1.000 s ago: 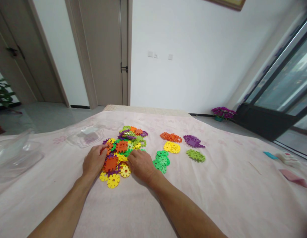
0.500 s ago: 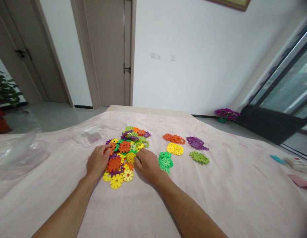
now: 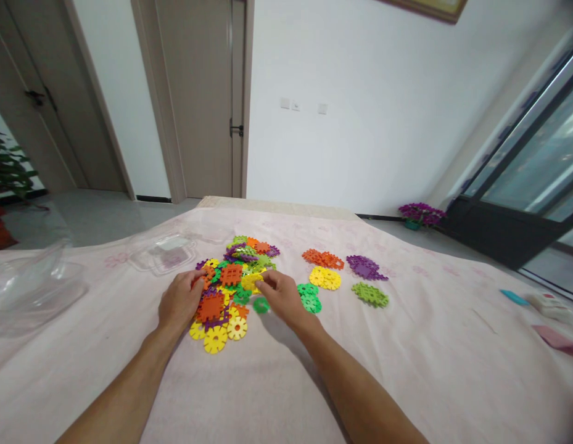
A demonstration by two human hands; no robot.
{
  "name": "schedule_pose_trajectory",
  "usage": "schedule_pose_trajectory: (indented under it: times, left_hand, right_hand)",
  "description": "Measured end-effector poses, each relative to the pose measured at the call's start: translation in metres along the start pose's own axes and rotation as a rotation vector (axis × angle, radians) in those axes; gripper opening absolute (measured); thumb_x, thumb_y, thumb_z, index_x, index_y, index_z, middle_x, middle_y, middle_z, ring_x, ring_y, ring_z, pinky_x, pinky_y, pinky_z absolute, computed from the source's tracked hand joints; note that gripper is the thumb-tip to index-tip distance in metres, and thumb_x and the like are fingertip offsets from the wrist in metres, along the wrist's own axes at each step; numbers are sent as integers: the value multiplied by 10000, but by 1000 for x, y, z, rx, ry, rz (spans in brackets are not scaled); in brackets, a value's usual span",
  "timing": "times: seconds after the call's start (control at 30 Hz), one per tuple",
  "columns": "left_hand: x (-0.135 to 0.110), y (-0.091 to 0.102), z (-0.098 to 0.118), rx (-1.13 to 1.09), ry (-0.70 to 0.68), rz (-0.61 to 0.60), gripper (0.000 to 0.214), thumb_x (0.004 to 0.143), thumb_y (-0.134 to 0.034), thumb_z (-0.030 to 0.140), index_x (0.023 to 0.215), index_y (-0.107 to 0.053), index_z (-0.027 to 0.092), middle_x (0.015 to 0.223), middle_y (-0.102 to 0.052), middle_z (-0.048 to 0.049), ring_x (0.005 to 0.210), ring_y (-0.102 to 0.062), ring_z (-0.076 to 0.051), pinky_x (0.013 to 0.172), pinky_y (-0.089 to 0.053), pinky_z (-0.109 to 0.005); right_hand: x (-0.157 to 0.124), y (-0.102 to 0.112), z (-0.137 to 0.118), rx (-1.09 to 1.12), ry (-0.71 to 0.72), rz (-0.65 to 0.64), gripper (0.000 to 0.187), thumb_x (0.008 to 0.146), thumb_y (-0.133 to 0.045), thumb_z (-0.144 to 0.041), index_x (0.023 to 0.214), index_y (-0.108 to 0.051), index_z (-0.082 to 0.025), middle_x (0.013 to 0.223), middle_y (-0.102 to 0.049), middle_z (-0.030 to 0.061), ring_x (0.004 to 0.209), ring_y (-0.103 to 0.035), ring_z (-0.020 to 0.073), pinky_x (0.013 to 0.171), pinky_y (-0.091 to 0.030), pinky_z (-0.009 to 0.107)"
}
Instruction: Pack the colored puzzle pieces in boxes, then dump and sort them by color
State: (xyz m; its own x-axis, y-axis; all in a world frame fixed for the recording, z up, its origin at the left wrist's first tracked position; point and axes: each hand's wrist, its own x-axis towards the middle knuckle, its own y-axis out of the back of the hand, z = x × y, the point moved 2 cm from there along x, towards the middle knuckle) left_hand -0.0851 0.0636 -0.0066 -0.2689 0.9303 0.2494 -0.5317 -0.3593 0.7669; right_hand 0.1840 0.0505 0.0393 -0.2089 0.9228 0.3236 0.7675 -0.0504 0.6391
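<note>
A mixed pile of toothed and slotted plastic building discs in orange, purple, yellow and green lies on the pink cloth. At its left edge rests my left hand, fingers curled and pinching at an orange interlocking piece. My right hand is over the pile's right side, thumb and finger closed on a yellow slotted disc. Below that hand a green disc lies by itself. Several yellow discs sit at the pile's near end.
Sorted by colour to the right are green discs, yellow discs, orange pieces, purple pieces and light green pieces. Clear plastic containers stand left. A blue item and pink cloth lie far right.
My right hand has lifted a yellow disc and shifted slightly up and right, uncovering a green disc beneath. The left hand stays nearly in place at the pile's edge.
</note>
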Motion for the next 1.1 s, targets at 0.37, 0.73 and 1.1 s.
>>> schedule_pose_trajectory:
  times: [0.37, 0.73, 1.1]
  left_hand:
    - [2, -4, -7, 4, 3, -7, 458, 942, -421, 439, 1231, -722, 248, 1362, -644, -91, 1263, -585, -296, 1055, -463, -426]
    - [-2, 4, 5, 16, 13, 12, 445, 928, -438, 400, 1217, -733, 235, 1312, -672, -91, 1230, -608, -294, 1027, -485, -414]
    - [-5, 7, 8, 3, 35, 23, 417, 932, -458, 381, 1207, -734, 233, 1320, -668, -82, 1219, -609, -268, 1051, -467, -381]
  right_hand:
    - [6, 127, 79, -273, -375, 122, 200, 823, -562, -292, 709, -674, -171, 616, -614, -8, 599, -565, 136, 547, -331, 221]
    - [5, 110, 38, -282, -188, 37, 171, 862, -636, -188, 953, -781, -178, 915, -779, 58, 823, -682, 175, 738, -454, 257]
    - [-36, -8, -38, -228, 56, -311, 264, 798, -802, -383, 995, -754, -213, 978, -703, 30, 853, -614, 165, 695, -385, 248]
